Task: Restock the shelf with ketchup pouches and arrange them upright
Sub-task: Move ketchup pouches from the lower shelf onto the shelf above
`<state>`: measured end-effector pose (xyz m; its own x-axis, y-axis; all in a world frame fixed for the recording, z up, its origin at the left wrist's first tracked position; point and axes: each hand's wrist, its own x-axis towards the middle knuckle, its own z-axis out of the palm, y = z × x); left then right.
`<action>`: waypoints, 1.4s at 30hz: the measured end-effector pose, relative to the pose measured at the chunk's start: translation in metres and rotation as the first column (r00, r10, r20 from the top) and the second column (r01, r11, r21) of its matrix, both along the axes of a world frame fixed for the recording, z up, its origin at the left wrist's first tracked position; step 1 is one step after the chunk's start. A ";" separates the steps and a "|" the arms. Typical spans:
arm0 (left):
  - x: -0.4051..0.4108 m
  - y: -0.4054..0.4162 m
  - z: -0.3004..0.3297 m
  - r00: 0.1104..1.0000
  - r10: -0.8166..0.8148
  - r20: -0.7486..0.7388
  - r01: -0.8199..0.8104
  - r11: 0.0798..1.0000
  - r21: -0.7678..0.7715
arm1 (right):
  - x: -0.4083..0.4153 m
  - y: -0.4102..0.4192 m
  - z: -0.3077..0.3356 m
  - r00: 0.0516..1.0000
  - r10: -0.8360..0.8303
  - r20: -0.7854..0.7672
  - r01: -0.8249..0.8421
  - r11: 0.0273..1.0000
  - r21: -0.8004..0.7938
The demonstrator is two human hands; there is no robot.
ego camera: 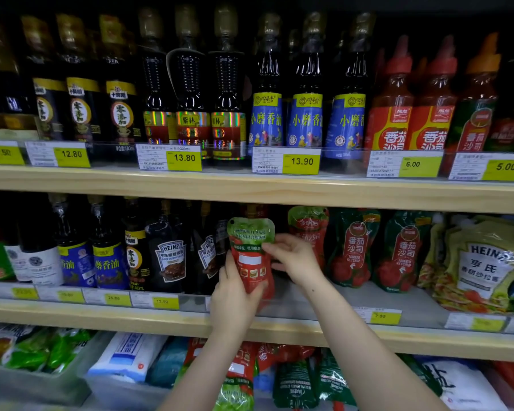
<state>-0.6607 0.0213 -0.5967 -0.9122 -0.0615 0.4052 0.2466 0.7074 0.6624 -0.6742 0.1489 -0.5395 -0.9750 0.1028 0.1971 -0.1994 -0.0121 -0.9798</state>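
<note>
A red and green ketchup pouch (pixel 250 253) stands upright at the front of the middle shelf (pixel 309 327), its back side facing me. My left hand (pixel 235 304) grips its lower part from below and the left. My right hand (pixel 294 258) pinches its right edge near the top. Behind it, to the right, another pouch of the same kind (pixel 307 223) stands upright. Two dark green ketchup pouches (pixel 352 247) (pixel 404 250) stand further right. More ketchup pouches (pixel 294 378) lie on the shelf below.
Dark Heinz sauce pouches (pixel 171 253) and bottles (pixel 107 250) stand left of the held pouch. Heinz salad dressing pouches (pixel 484 262) lean at the right. The top shelf holds sauce bottles (pixel 267 93) above price tags (pixel 301 161). Bare shelf floor (pixel 353 295) shows in front of the green pouches.
</note>
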 end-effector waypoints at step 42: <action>0.051 0.030 0.023 0.627 -0.759 0.177 0.656 0.637 0.405 | 0.107 0.064 -0.006 0.981 -0.118 -0.154 0.116 0.993 -0.021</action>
